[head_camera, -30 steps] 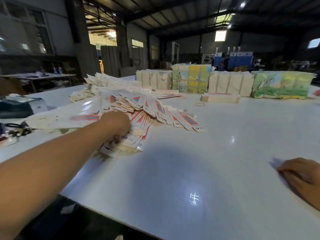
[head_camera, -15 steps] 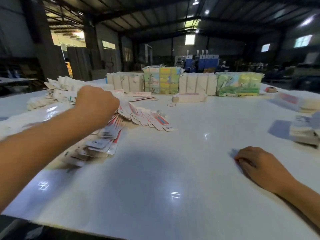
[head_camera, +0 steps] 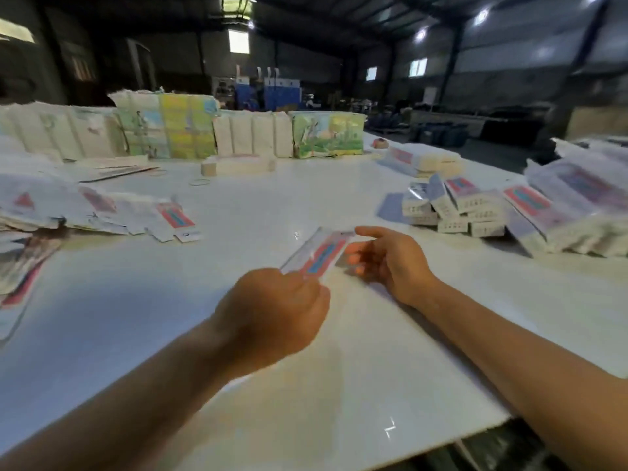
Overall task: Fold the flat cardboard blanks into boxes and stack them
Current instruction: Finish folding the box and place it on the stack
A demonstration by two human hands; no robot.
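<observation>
The left hand (head_camera: 275,311) is gripping the near end of a flat cardboard blank (head_camera: 317,254) with curled fingers, holding it raised above the white table (head_camera: 306,385). The right hand (head_camera: 390,261) is reaching in at the blank's far end, its forefinger stretched over the top edge and the other fingers loosely bent just beside the card; motion blur is hiding whether they are actually touching it. The blank is showing a red and blue printed panel. To the left, a loose heap of blanks (head_camera: 85,212) is lying spread across the table. To the right, a small stack of folded boxes (head_camera: 452,209) is sitting near larger bundles of blanks (head_camera: 577,205). Wrapped packs (head_camera: 190,130) are lining the far edge.
</observation>
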